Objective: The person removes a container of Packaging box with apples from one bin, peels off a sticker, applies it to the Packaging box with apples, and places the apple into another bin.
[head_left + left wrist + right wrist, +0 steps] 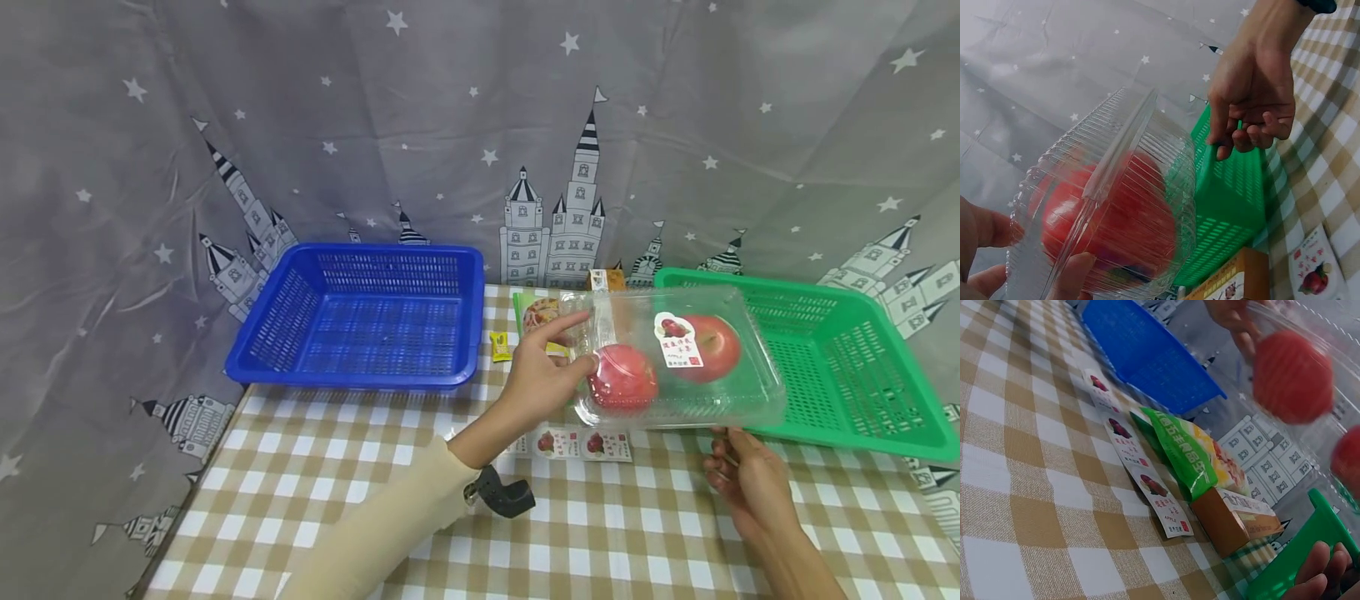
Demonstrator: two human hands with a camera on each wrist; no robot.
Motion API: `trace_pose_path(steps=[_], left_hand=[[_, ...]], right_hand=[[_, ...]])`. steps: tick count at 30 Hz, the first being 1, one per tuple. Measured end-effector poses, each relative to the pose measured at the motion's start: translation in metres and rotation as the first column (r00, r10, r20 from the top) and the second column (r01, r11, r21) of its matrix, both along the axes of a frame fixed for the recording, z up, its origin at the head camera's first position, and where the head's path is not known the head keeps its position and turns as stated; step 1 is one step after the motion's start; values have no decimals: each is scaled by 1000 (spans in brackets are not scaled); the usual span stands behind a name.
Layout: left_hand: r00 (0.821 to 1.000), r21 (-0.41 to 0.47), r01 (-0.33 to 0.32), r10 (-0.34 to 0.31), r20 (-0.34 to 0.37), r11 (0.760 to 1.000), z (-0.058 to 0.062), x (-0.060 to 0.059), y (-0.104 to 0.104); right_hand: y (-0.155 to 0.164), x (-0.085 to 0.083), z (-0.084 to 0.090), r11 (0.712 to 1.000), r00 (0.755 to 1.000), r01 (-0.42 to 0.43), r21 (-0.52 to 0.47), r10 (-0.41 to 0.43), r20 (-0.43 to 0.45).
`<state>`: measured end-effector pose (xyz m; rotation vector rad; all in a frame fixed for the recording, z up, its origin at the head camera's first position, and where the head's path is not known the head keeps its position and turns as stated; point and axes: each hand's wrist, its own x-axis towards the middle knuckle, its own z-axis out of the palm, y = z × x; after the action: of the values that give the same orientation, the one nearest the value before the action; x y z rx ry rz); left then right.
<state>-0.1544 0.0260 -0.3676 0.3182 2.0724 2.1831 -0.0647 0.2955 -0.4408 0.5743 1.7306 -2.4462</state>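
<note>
The checked desk (360, 500) is carrying a blue basket (367, 317) at ten o'clock and a green basket (840, 367) at two o'clock. Between them, the left hand (542, 377) is gripping a clear apple box (675, 358) in the air, thumb and fingers clasping its edge. The right hand (750, 479) is hanging below at five o'clock, fingers loosely curled, holding nothing.

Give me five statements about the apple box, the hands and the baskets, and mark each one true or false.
1. The left hand holds the clear plastic box. True.
2. The box holds three apples. False: two red apples show.
3. The blue basket has a snack pack in it. False: nothing shows inside it.
4. The right hand has its grip on the box. False: it is below the box, beside the green basket, holding nothing.
5. Sticker labels lie on the checked tablecloth. True.
</note>
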Motion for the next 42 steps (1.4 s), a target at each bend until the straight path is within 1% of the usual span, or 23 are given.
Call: trace_pose_path(steps=[2,5,8,12,16,18,22,26,32,34,38,42], left_hand=[[1000,-19,-1,1,-28,1000,-5,-7,7],[999,-46,-8,6,-50,999,-4,-13,16],[996,-86,-31,24,-82,996,-2,-18,24],[996,-120,-49,39,-83,992,-1,-24,36],[997,-151,-52,42,-67,987,0,-29,50],[995,-188,-60,45,-84,980,0,-32,58],[992,-249,-78,50,-117,965,-2,-36,71],[990,-277,-77,41,-133,958,-2,-39,81],[983,-321,-81,23,-183,944,2,-40,93],[983,-333,-78,17,-182,940,4,-41,96],[981,-380,-98,24,-194,920,7,-43,103],[973,-436,-108,6,-230,893,9,-45,113]], right_hand=[[0,0,0,1000,1000,-2,13,2,1],[0,0,0,1000,1000,-1,19,1,-2],[0,1,-1,1000,1000,-6,10,6,-16],[1,2,-2,1000,999,-18,0,18,-33],[1,3,-1,1000,1000,-10,4,10,-20],[2,4,-2,1000,1000,4,3,-4,-7],[3,5,-2,1000,1000,1,7,-1,-10],[1,4,-3,1000,999,21,8,-21,-26],[-3,4,-3,999,998,41,24,-40,-38],[-4,3,-4,999,998,39,24,-38,-41],[-6,1,-4,999,998,49,21,-48,-27],[-8,0,-4,998,998,65,28,-64,-16]])
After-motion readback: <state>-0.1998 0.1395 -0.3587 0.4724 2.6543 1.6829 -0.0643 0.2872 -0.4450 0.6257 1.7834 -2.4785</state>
